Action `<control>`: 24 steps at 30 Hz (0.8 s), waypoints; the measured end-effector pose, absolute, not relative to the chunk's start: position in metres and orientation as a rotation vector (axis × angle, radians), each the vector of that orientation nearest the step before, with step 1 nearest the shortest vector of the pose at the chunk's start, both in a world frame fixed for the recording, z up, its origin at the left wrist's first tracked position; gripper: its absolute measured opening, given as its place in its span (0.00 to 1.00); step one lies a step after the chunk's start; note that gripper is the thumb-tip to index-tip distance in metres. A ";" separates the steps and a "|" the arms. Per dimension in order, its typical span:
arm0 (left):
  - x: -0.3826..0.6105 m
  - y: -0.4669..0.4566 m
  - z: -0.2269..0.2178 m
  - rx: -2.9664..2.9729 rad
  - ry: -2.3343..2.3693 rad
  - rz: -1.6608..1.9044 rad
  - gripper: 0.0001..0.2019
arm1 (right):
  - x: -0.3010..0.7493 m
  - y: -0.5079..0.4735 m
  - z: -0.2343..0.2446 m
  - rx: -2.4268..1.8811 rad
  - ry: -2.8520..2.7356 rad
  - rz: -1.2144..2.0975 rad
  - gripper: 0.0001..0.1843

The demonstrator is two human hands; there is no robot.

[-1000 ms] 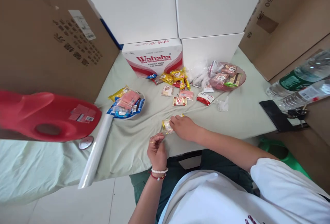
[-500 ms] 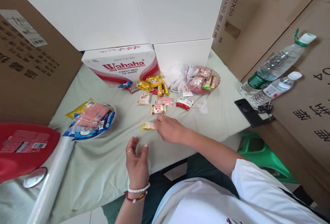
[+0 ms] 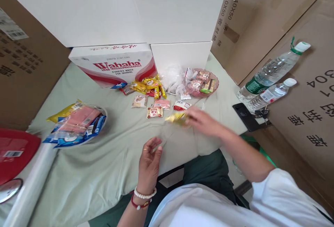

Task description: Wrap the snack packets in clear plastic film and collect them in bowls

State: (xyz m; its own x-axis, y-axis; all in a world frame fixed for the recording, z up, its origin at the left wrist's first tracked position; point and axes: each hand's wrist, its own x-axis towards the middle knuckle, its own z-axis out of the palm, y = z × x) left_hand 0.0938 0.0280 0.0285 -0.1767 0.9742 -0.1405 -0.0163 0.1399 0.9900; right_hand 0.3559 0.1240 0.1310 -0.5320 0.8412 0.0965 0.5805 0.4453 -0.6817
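My right hand [image 3: 200, 119], smeared by motion, grips a small yellow wrapped snack [image 3: 175, 118] by its right end, over the middle of the table. My left hand [image 3: 149, 159] is held palm inward near the front edge, fingers slightly curled and thumb apart, with nothing in it. Just beyond lie a gold-and-red snack packet [image 3: 154, 112], a pink packet [image 3: 162, 104] and a pale packet [image 3: 139, 101]. A red-and-white packet [image 3: 182, 104] lies close behind my right hand, which partly hides it.
Left stands a bowl [image 3: 105, 117] of blue and pink packets. At the back are yellow packets [image 3: 150, 83], clear plastic wrappers [image 3: 172, 77], a pink glass bowl [image 3: 216, 89] of snacks and a Wahaba carton [image 3: 117, 65]. Water bottles [image 3: 272, 70] and a phone [image 3: 245, 116] are at right.
My right hand has moved right with the yellow snack, which was near the table's middle. My left hand appears further right, though the whole view has shifted too.
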 end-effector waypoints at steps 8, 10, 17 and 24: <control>0.028 0.001 0.004 1.450 1.946 1.136 0.20 | 0.479 0.288 0.216 -2.325 -2.344 0.505 0.13; 0.027 -0.003 0.002 1.616 1.921 1.162 0.16 | 0.472 0.311 0.213 -2.286 -2.429 0.690 0.13; 0.037 -0.005 -0.005 1.998 1.943 1.143 0.09 | 0.447 0.349 0.191 -2.049 -2.493 1.474 0.15; 0.044 -0.003 -0.009 2.308 1.900 1.131 0.08 | 0.447 0.354 0.148 -2.154 -2.569 0.979 0.03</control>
State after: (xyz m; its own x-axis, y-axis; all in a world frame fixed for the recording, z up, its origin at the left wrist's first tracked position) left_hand 0.0436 -0.0027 -0.0090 0.0437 0.8384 0.5432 0.8771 -0.2925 0.3809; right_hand 0.4466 0.3542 0.1479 -0.2014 0.7833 -0.5882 0.9760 0.1099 -0.1879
